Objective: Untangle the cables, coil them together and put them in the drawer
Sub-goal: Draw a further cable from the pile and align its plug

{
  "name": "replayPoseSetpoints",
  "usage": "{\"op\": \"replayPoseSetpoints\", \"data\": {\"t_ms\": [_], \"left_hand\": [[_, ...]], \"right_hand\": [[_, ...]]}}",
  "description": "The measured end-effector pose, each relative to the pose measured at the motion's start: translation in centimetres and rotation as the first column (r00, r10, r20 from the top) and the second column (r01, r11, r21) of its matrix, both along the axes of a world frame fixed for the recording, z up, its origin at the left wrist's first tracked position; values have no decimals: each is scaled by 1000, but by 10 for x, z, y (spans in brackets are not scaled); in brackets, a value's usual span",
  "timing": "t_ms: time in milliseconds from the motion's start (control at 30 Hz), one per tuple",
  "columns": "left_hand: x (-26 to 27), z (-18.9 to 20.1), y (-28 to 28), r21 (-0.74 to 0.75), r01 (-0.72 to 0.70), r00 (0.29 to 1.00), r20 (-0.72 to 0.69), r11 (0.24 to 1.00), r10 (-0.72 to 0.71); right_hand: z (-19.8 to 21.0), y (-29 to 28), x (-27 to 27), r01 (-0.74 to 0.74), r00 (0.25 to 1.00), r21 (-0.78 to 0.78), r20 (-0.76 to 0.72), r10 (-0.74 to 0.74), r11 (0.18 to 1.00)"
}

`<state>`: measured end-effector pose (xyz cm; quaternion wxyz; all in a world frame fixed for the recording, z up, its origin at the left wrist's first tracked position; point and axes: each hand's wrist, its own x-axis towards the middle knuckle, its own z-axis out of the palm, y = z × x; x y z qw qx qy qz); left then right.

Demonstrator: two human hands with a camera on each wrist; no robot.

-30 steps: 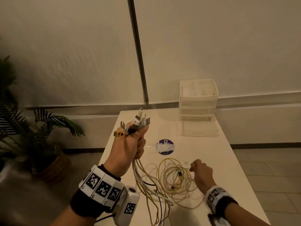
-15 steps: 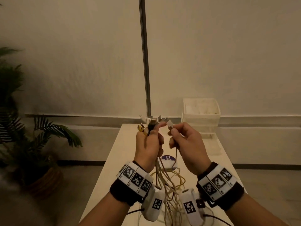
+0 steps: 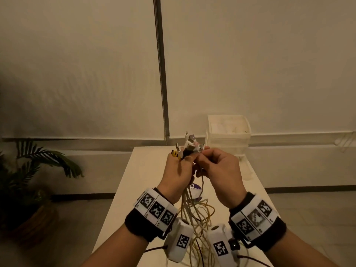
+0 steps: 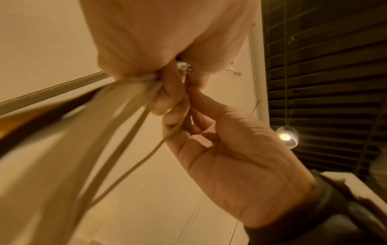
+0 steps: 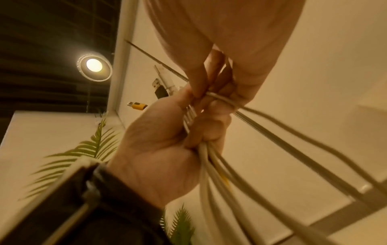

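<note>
Both hands raised above the white table [image 3: 142,170], left hand [image 3: 178,175] fisted round the cables [image 3: 194,212] with plugs fanned above it, right hand [image 3: 221,172] pinching one cable beside it, loose lengths trailing onto the table, drawer unit [image 3: 228,132] at the far edge.

Round purple-and-white sticker [image 3: 195,187] on white table [image 3: 134,182]: mostly hidden behind hanging pale cables [image 3: 194,214], text unreadable. Cable ends cut off at bottom edge. Left wrist view: near strands motion-blurred. White stacked drawer unit [image 3: 228,132]: contents indistinct.
</note>
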<state>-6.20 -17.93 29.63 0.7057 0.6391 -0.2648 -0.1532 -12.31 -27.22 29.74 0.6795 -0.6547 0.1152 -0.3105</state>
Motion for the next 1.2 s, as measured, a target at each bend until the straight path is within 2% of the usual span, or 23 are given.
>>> {"op": "replayPoseSetpoints", "data": {"t_ms": [100,167,267,333,433,567,600,667,700,767,833,867,967,1067,1200], "left_hand": [[9,7,1,-66,-75,997,18,995,76],[23,20,9,-189,-131,990,-76,973,118],[40,34,23,-344,-59,991,-136,937,13],[41,37,29,-358,-12,988,-148,934,-44],[39,38,34,-300,20,998,-49,954,-36],[48,50,50,-285,-47,992,102,957,79],[50,49,54,-244,-67,986,135,967,102],[42,41,52,-42,-95,955,277,995,103],[36,35,47,63,-71,932,361,996,44],[22,17,31,262,-10,862,492,965,-125],[12,1,16,364,-48,820,546,930,-172],[11,-6,11,373,-65,820,548,926,-164],[7,-11,3,402,-76,891,438,912,-119],[9,-8,0,448,-107,902,419,888,-102],[17,-3,-1,517,-93,900,409,851,-151]], "right_hand": [[-9,-8,-7,-113,993,-154,-47,107,982],[-29,-12,-18,-220,972,-238,-140,191,946],[-63,-27,-32,-299,940,-347,-270,210,889],[-75,-44,-30,-297,935,-429,-312,168,853],[-82,-63,-17,-347,911,-495,-381,159,797],[-114,-73,-14,-376,897,-631,-431,96,679],[-119,-74,-14,-368,894,-619,-440,82,693],[-119,-73,-12,-311,901,-550,-429,57,775],[-113,-70,-9,-279,916,-521,-398,60,807],[-92,-61,-3,-270,936,-515,-337,97,814],[-70,-53,1,-296,943,-514,-290,162,805],[-59,-49,2,-318,941,-496,-270,205,808],[-40,-44,1,-351,935,-464,-226,274,813],[-44,-47,-1,-315,948,-600,-239,211,735],[-46,-54,-1,-321,942,-609,-285,177,725]]}}
